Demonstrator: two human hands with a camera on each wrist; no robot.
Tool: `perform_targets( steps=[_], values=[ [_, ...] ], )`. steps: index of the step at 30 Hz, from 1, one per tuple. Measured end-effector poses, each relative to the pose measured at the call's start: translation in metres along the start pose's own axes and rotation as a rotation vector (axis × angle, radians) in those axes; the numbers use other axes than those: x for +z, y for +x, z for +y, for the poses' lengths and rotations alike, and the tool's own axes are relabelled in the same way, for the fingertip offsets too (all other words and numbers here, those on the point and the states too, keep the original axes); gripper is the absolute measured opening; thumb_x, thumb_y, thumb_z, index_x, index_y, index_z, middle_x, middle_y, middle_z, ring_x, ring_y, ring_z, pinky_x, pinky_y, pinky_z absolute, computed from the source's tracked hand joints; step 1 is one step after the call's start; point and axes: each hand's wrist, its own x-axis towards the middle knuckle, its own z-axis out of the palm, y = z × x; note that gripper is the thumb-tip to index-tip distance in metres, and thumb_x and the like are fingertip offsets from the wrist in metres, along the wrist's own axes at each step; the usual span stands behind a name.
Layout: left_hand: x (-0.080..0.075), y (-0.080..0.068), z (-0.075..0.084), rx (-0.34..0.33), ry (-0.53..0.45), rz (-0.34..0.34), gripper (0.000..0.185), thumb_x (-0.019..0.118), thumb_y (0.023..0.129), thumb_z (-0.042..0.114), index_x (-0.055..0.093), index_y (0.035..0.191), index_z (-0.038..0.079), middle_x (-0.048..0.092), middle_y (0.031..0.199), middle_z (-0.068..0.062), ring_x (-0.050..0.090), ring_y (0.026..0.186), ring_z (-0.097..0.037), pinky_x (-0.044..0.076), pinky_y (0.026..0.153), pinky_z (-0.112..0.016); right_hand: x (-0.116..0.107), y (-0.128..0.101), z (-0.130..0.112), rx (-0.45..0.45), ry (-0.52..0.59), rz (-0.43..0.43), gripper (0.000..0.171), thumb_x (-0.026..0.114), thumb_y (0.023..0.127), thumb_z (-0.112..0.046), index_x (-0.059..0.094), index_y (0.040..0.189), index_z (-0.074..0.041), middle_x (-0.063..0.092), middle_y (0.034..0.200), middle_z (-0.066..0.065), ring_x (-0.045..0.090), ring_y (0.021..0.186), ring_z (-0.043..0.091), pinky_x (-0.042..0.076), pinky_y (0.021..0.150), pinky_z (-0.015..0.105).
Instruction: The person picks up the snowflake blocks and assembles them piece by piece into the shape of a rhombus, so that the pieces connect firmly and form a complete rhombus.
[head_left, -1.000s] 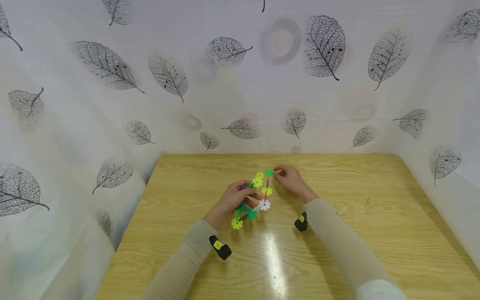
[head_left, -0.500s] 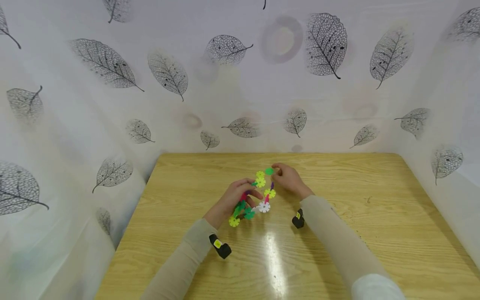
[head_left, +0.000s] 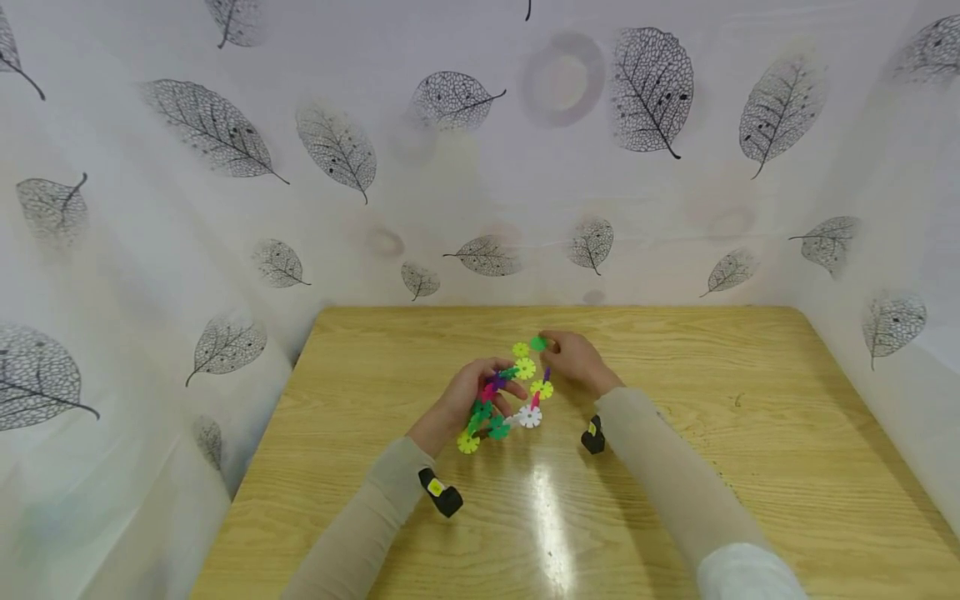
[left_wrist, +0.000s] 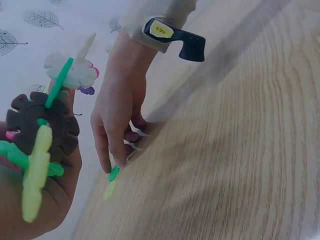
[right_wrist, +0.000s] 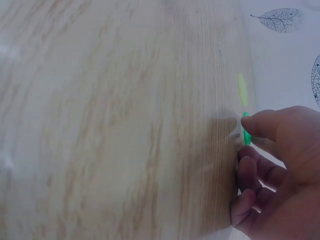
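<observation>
- The light wooden table (head_left: 750, 467) carries everything; its far edge meets a white curtain printed with grey skeleton leaves (head_left: 645, 92), which also closes in the left and right sides.
- The left hand (head_left: 468, 398) sits near the middle of the table, a little toward the far edge, with fingers curled round a cluster of interlocked plastic snowflake discs in yellow, green, pink, purple and white (head_left: 504, 400). The left wrist view shows the cluster (left_wrist: 45, 135) raised off the wood, with a dark notched disc among the yellow and green ones.
- The right hand (head_left: 573, 362) lies just beyond and right of the cluster, its fingers bent down to the wood. Its fingertip presses on a single green plastic disc (head_left: 537, 342); in the right wrist view that disc (right_wrist: 245, 129) stands against the fingertip, with the thumb hidden, so I cannot tell whether it is pinched or only touched.
- A loose yellow plastic disc (head_left: 520, 350) lies flat just left of the green one, close to the far edge.
- Bare wood stretches wide to the left edge, the right edge and the near edge; a strip of glare (head_left: 551, 525) runs across the near half.
- Each wrist carries a black camera mount with a yellow sticker (head_left: 442, 496); the sticker in the left wrist view bears small dark marks too blurred to read.
</observation>
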Motion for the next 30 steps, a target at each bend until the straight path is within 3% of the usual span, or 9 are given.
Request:
perform_targets(
  steps=[4, 10, 19, 23, 30],
  values=[
    [-0.0005, 0.0004, -0.0004, 0.004, 0.035, -0.001, 0.049, 0.03, 0.104, 0.02, 0.045, 0.146, 0.0, 0.076, 0.091, 0.0, 0.069, 0.059, -0.011, 0.056, 0.049, -0.022, 0.0011, 0.0005, 0.0004, -0.004, -0.018, 0.007, 0.055, 0.061, 0.101, -0.021, 0.053, 0.152, -0.002, 0.071, 0.1, 0.012, 0.059, 0.078, 0.02, 0.052, 0.074, 0.034],
    [-0.0021, 0.0003, 0.0002, 0.032, 0.072, -0.016, 0.047, 0.03, 0.11, 0.022, 0.047, 0.145, -0.003, 0.077, 0.095, 0.001, 0.074, 0.064, -0.012, 0.06, 0.052, -0.022, 0.0024, -0.0004, 0.0007, -0.004, -0.024, 0.031, 0.049, 0.063, 0.1, -0.021, 0.06, 0.146, -0.005, 0.071, 0.105, 0.016, 0.061, 0.084, 0.024, 0.054, 0.076, 0.038],
    [-0.0045, 0.0004, 0.0, 0.041, 0.068, -0.035, 0.045, 0.033, 0.112, 0.02, 0.048, 0.146, -0.004, 0.078, 0.099, 0.0, 0.076, 0.069, -0.013, 0.064, 0.059, -0.025, 0.0045, -0.0014, 0.0026, 0.011, 0.01, 0.058, 0.04, 0.067, 0.099, -0.023, 0.065, 0.135, -0.004, 0.072, 0.113, 0.02, 0.067, 0.097, 0.031, 0.059, 0.088, 0.049],
    [-0.0053, 0.001, -0.0009, 0.049, 0.071, -0.039, 0.044, 0.033, 0.113, 0.019, 0.05, 0.146, -0.005, 0.078, 0.099, -0.001, 0.077, 0.069, -0.014, 0.064, 0.061, -0.025, 0.0043, -0.0015, 0.0025, 0.026, 0.036, 0.064, 0.039, 0.068, 0.098, -0.024, 0.065, 0.131, -0.002, 0.072, 0.111, 0.019, 0.066, 0.096, 0.03, 0.058, 0.086, 0.046],
    [-0.0061, 0.002, -0.0018, 0.05, 0.075, -0.039, 0.044, 0.034, 0.113, 0.019, 0.051, 0.146, -0.004, 0.078, 0.099, -0.001, 0.077, 0.07, -0.014, 0.064, 0.062, -0.025, 0.0033, -0.0033, 0.0032, 0.041, 0.091, 0.064, 0.034, 0.072, 0.096, -0.02, 0.059, 0.121, -0.002, 0.068, 0.1, 0.015, 0.06, 0.082, 0.023, 0.049, 0.071, 0.031]
  ],
)
